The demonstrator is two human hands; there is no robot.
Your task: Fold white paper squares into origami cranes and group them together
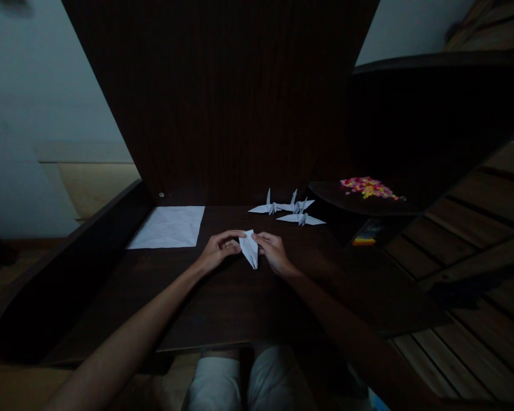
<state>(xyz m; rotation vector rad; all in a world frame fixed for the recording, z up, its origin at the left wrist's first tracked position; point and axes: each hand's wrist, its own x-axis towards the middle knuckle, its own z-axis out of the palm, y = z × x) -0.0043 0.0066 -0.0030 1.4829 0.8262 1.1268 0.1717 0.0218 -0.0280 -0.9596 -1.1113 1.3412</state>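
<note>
A small piece of folded white paper, diamond-shaped with its narrow split point towards me, is held just above the dark desk. My left hand pinches its left edge between thumb and fingers. On the opposite edge, my right hand grips it near the top corner. Beyond my hands stand several finished white paper cranes: one at the left, another in front, partly overlapping those behind. A flat, creased sheet of white paper lies to the left of my left hand.
The dark wooden desk has a tall back panel and a raised left side. On a rounded shelf at the right lies a pile of small pink, red and yellow pieces. Wooden slats run along the right.
</note>
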